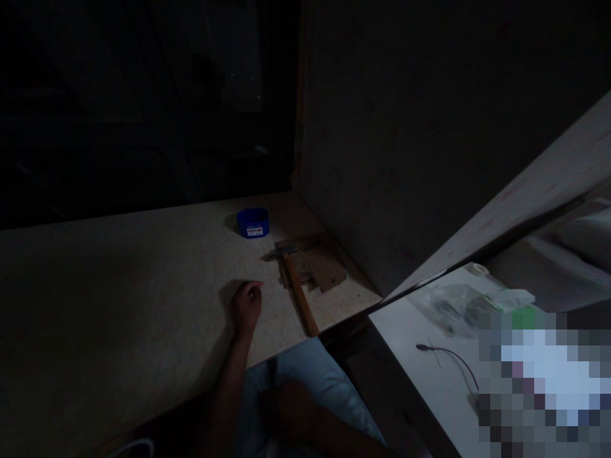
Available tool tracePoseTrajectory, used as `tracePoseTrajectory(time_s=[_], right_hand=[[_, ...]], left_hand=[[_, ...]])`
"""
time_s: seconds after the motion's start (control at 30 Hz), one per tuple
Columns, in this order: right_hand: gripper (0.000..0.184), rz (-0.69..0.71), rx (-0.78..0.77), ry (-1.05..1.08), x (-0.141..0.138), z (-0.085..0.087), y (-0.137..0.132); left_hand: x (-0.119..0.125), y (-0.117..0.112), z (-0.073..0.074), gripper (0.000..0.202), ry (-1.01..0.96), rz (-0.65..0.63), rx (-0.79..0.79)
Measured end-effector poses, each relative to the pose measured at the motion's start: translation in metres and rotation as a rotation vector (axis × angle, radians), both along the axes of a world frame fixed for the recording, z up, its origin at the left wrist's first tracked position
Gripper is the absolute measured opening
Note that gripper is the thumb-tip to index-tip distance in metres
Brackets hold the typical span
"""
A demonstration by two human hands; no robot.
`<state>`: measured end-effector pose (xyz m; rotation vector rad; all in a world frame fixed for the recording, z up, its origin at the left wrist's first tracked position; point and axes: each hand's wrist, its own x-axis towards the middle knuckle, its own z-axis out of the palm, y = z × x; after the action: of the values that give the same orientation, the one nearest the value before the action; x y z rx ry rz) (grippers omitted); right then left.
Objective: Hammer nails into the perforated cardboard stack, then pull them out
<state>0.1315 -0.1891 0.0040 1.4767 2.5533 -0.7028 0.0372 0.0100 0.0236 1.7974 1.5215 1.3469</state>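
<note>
My left hand (247,308) rests on the pale tabletop with its fingers curled in, and nothing shows in it. Just right of it lies a hammer (300,296), its wooden handle running toward the table's front edge. The hammer's metal head (280,253) points left and overlaps some flat brown cardboard pieces (324,266). Behind the hammer stands a small blue tub (252,224) with a white label. My right hand (289,410) is low over my lap, dark and blurred; its fingers cannot be made out.
The table (143,286) meets a dark wall panel (405,127) on the right. Lower right, a white surface (405,375) carries a clear plastic bag (443,305), a thin cable (449,351) and a roll of tape (477,269). A blurred-out patch covers the corner.
</note>
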Motion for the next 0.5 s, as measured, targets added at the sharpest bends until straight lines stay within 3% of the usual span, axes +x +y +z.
tracePoseTrajectory(time_s=[0.1,0.17,0.23,0.3,0.4,0.5], right_hand=[[0.010,-0.001,-0.026,0.055,0.003,-0.001,0.001],[0.010,0.000,-0.071,0.229,0.010,0.005,-0.001],[0.015,-0.024,-0.131,0.508,0.023,0.020,-0.003],[0.025,-0.141,-0.155,0.788,0.040,0.043,-0.002],[0.032,-0.417,0.071,0.977,0.069,0.080,0.015],[0.024,-0.563,0.310,0.763,0.088,0.103,0.052]], left_hand=[[0.000,0.000,0.000,0.024,-0.005,0.008,-0.018],[0.000,0.000,0.000,0.024,-0.010,0.015,-0.033],[0.000,0.000,0.000,0.024,-0.017,0.017,-0.037],[0.001,0.000,0.000,0.023,-0.026,0.014,-0.036],[0.002,0.001,0.002,0.023,-0.037,0.032,-0.043],[0.007,0.001,0.005,0.023,-0.043,0.077,-0.061]])
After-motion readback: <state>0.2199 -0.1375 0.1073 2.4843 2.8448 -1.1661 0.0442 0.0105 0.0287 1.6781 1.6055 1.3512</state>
